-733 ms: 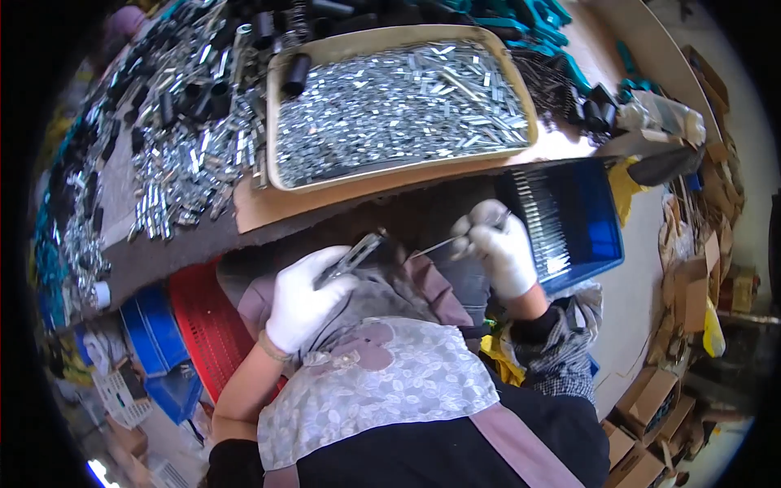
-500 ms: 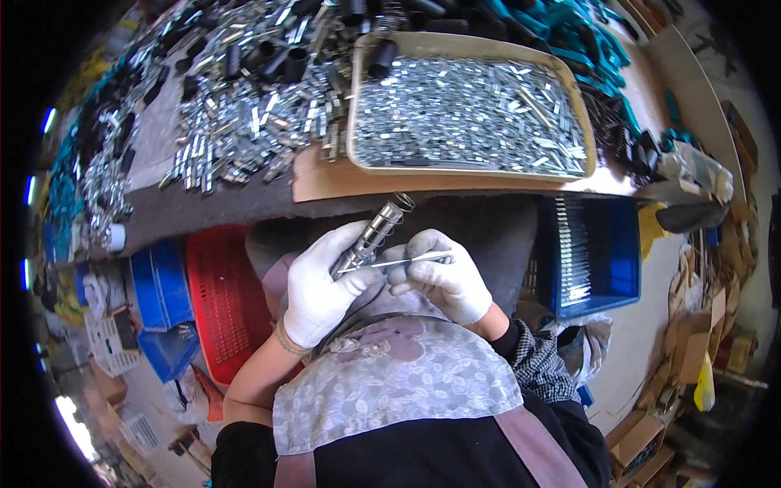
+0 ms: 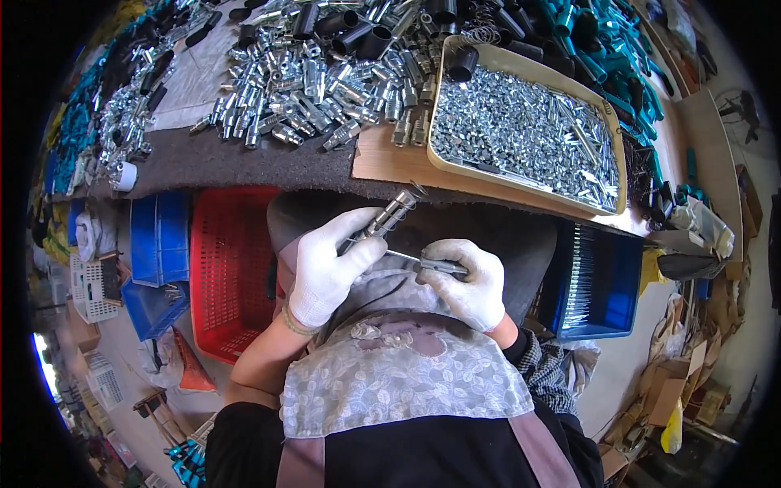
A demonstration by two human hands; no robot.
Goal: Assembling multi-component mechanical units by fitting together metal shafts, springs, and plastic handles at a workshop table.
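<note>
Right hand (image 3: 468,285) has come in from nearer blue bin (image 3: 610,281); pinches thicker metal piece (image 3: 443,266) at end of thin rod (image 3: 404,255). I see rod now reaching toward left hand (image 3: 329,264), contact unclear. Left hand grips spring-wrapped metal cylinder (image 3: 390,213), just off bench's (image 3: 264,171) front edge. Hands near, apart. I judge parts ready for close work.

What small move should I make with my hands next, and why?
Perhaps turn the cylinder slightly with your left hand. The rod in your right hand points toward that grip, and I can't see whether its tip meets the cylinder, so a clearer view might help.
</note>
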